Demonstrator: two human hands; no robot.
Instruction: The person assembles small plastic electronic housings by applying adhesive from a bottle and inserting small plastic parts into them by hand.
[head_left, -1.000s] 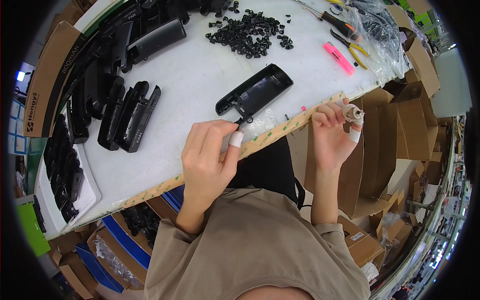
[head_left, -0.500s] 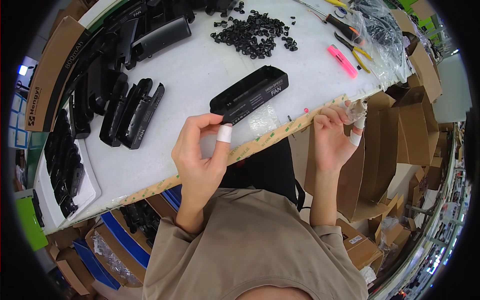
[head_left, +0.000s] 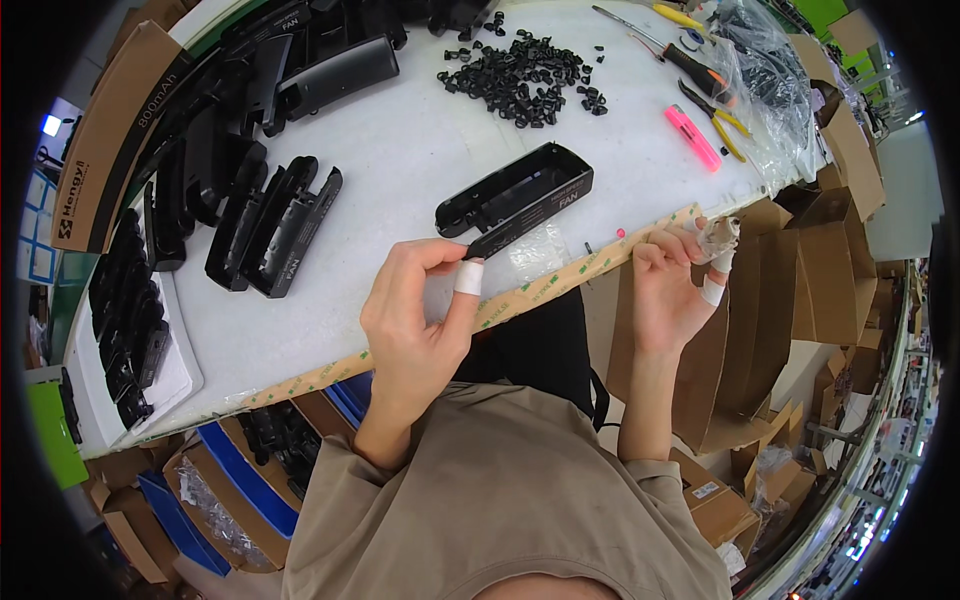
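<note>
On the white tabletop lies a long black plastic fan housing [head_left: 540, 207], its hollow side showing. My left hand [head_left: 412, 325] pinches its near left end between thumb and index finger; white tape wraps the thumb. Off to the right, past the table edge, my right hand [head_left: 672, 305] is raised with its fingers closed on a crumpled piece of clear plastic [head_left: 722, 238]. White tape covers fingertips there too. A heap of small black clips [head_left: 520, 85] is spread beyond the housing.
More black housings [head_left: 290, 235] stand at the left, others in a white tray [head_left: 190, 375]. A pink cutter [head_left: 692, 138], pliers [head_left: 725, 120], a screwdriver [head_left: 700, 72] and a plastic bag [head_left: 765, 70] lie far right. Cardboard boxes [head_left: 745, 330] stand beside the table.
The housing has tipped so that more of its hollow inside shows. My left hand stays pinched at its end; the view has shifted slightly.
</note>
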